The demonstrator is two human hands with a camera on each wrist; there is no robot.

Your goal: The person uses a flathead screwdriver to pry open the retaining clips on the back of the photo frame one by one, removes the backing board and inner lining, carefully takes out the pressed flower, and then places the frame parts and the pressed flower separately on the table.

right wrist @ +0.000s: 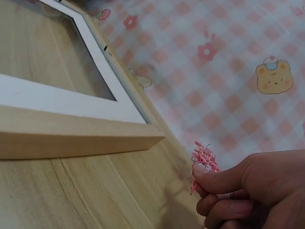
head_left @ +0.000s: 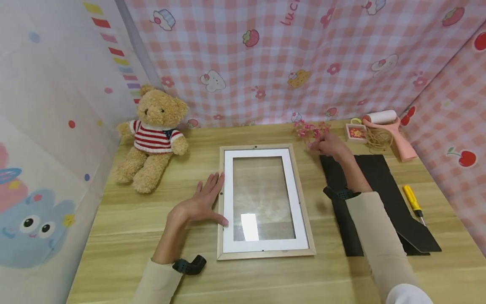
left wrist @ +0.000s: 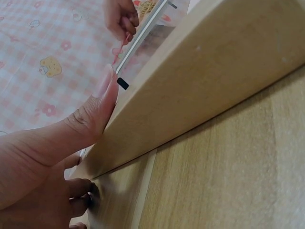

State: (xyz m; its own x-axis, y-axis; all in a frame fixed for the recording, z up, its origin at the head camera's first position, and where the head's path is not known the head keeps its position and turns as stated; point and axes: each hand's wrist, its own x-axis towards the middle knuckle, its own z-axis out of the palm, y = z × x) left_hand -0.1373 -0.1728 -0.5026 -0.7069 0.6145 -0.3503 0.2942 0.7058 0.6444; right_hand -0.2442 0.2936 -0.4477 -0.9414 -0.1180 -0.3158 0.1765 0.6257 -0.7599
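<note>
A wooden picture frame (head_left: 265, 255) lies flat mid-table, with a white mat (head_left: 265, 245) around a see-through pane (head_left: 262, 185). My left hand (head_left: 199, 204) rests along its left side, fingers straight and spread. In the left wrist view the thumb (left wrist: 102, 98) presses the frame's edge near a small black tab (left wrist: 123, 84). Past the frame's far right corner, my right hand (head_left: 334, 147) pinches a sprig of small pink flowers (right wrist: 205, 155) between thumb and forefinger. The stem's lower part is hidden by the fingers.
Black backing boards (head_left: 373, 177) lie on the right, beside a yellow-handled screwdriver (head_left: 411, 197). Behind them are a small box (head_left: 356, 132), twine (head_left: 379, 139) and a pink-handled lint roller (head_left: 402, 141). A teddy bear (head_left: 153, 139) sits at the back left.
</note>
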